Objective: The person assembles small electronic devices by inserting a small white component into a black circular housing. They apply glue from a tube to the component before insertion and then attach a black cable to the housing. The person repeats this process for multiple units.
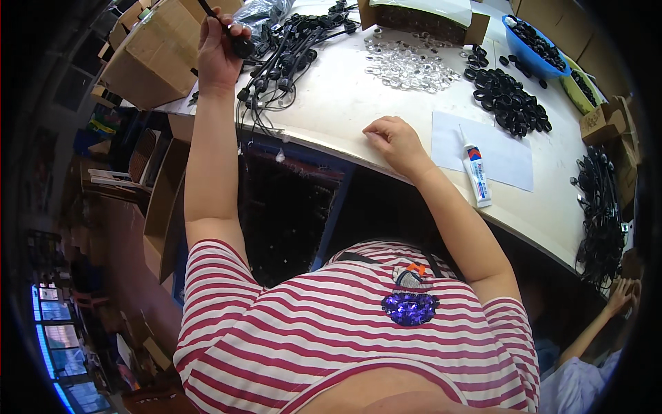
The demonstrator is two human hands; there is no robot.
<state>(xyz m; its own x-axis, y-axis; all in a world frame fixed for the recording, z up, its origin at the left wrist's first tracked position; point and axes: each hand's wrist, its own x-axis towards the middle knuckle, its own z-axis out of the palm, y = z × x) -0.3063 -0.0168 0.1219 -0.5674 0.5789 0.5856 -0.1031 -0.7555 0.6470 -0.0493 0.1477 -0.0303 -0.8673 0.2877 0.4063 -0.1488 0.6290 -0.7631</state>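
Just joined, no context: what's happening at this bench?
A person at a white table works with bare hands. The left hand is raised, gripping a black socket on a cord, next to a pile of corded sockets. The right hand rests loosely curled on the table edge, holding nothing. Clear rings, black rings, a glue tube on a paper sheet and a blue bowl lie beyond.

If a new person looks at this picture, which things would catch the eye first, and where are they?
First, the left hand, raised at the table's far left and gripping a black socket on a cord above a tangle of black corded sockets. Next, the heap of black rings and the clear rings at the far side. The right hand rests curled on the white table, near a glue tube.
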